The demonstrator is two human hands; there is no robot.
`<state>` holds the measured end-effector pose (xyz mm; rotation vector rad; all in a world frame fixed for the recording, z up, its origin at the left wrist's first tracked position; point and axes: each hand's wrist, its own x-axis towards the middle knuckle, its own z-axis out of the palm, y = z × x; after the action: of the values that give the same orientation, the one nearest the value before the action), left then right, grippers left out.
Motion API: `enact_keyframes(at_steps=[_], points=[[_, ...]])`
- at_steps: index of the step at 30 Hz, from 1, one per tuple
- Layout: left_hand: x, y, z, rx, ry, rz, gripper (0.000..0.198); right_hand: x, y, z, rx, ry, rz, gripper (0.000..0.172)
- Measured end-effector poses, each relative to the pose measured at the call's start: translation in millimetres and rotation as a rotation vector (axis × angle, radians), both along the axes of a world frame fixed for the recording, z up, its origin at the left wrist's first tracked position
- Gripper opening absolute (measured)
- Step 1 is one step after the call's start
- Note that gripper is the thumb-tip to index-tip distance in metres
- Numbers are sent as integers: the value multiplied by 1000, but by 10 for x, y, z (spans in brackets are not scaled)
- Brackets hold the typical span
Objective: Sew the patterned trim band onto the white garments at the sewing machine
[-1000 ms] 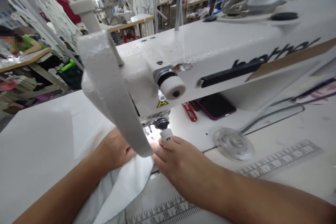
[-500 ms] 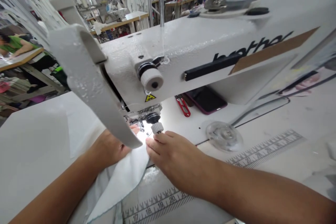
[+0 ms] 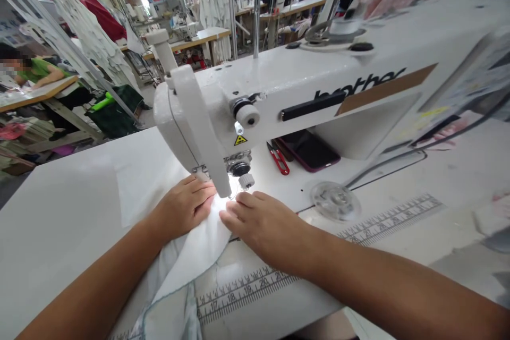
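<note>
A white sewing machine [image 3: 287, 74] stands before me, its needle area brightly lit. White fabric [image 3: 199, 255] with a bluish-green stitched edge runs from under the needle area toward me and hangs over the table's front. My left hand [image 3: 185, 204] lies on the fabric left of the needle, fingers stretched and close together. To the right of the presser foot, my right hand [image 3: 257, 223] has its fingers curled, thumb and fingertips closed at the fabric's right edge. The machine's pale front lever [image 3: 203, 133] and the glare hide the needle itself.
Red thread snips [image 3: 279, 159] and a dark phone [image 3: 308, 150] lie under the machine arm. A clear plastic disc [image 3: 334, 201] sits right of my right hand. A ruler strip [image 3: 247, 289] runs along the table front. A person in green [image 3: 42, 71] sits at another table, far left.
My view has shifted, so the machine's head and front lever appear farther right and more upright. More of my left hand shows beside the lever. Both hands stay at the fabric.
</note>
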<state>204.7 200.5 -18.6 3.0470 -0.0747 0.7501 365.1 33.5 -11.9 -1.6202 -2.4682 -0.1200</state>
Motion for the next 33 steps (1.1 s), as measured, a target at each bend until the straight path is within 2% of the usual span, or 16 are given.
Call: enact_keyframes(at_steps=[5, 10, 13, 16, 19, 24, 33], points=[[-93, -129, 32, -9, 80, 51, 28, 112, -115, 37, -12, -3, 59, 30], [-74, -598, -37, 74, 129, 321, 34, 591, -227, 15, 62, -34, 33, 34], [-24, -796, -61, 101, 162, 437, 34, 625, -187, 35, 133, -41, -7, 30], [-20, -839, -64, 111, 124, 430, 32, 391, -114, 53, 158, 135, -38, 30], [-37, -825, -69, 136, 68, 402, 27, 210, -51, -7, 122, 245, -37, 32], [-16, -870, -77, 175, 91, 434, 23, 330, -47, -121, 66, 114, -65, 36], [2, -920, -103, 182, 76, 457, 23, 433, -72, -23, 26, 2, -65, 32]])
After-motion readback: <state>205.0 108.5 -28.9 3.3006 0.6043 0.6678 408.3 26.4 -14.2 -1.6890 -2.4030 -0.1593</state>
